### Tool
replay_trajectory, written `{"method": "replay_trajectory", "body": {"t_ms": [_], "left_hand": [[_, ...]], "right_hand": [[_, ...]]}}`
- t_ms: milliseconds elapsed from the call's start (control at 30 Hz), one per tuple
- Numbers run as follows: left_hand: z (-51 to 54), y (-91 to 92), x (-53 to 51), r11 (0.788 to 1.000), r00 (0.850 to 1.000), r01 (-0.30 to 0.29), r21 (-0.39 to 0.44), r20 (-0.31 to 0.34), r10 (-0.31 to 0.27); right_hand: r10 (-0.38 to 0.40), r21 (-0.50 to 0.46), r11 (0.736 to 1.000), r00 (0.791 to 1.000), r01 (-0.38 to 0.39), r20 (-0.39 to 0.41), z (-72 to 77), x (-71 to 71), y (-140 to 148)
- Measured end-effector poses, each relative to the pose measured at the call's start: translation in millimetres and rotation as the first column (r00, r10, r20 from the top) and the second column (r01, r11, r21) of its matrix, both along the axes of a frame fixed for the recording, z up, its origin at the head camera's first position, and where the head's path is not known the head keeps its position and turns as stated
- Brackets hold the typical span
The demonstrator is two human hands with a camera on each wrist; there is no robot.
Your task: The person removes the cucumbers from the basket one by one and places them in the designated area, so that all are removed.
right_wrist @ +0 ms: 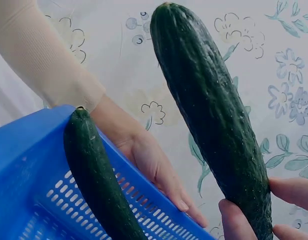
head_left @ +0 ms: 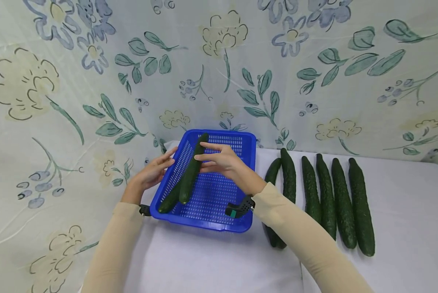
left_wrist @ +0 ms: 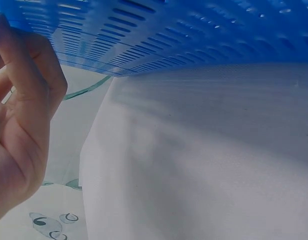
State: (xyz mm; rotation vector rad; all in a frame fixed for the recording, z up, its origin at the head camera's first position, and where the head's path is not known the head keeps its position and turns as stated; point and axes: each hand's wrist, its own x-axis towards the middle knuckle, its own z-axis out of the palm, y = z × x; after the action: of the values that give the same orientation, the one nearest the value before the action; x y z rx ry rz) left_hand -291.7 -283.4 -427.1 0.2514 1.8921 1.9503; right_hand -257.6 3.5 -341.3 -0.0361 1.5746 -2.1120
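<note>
My right hand (head_left: 222,160) pinches a dark green cucumber (head_left: 190,177) between thumb and fingers, above the blue plastic basket (head_left: 213,225). In the right wrist view this cucumber (right_wrist: 209,110) points up at a slant, with fingertips round its lower end. A second cucumber (head_left: 170,198) lies inside the basket along its left wall. At the basket's left side is my left hand (head_left: 153,173), its fingers extended against the outside of the slotted wall. The left wrist view shows that hand (left_wrist: 24,110) beside the basket's outer wall (left_wrist: 159,40); its fingertips are partly hidden there.
To the right of the basket, several cucumbers (head_left: 361,207) lie side by side on the white tablecloth (head_left: 405,203). My right forearm crosses over some of them. Behind the table hangs a flower-patterned cloth (head_left: 219,81), which also runs down the left side.
</note>
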Motion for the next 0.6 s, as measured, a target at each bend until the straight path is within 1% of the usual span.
{"method": "replay_trajectory", "body": {"t_ms": [200,400,600], "left_hand": [[-2.0,-1.9,0.6,0.999,1.0,0.021,0.031,0.01,-0.021],[-3.6,-3.0,1.5,1.0,1.0,0.017,0.02,0.009,-0.017],[-1.4,-2.1,0.9,1.0,1.0,0.022,0.016,-0.004,-0.022]], "right_hand": [[0.012,0.011,1.0,0.999,-0.012,-0.051,1.9,5.8,24],[0.028,0.001,1.0,0.997,-0.028,-0.077,3.9,10.5,47],[0.007,0.028,1.0,0.995,-0.005,-0.096,6.1,13.0,68]]}}
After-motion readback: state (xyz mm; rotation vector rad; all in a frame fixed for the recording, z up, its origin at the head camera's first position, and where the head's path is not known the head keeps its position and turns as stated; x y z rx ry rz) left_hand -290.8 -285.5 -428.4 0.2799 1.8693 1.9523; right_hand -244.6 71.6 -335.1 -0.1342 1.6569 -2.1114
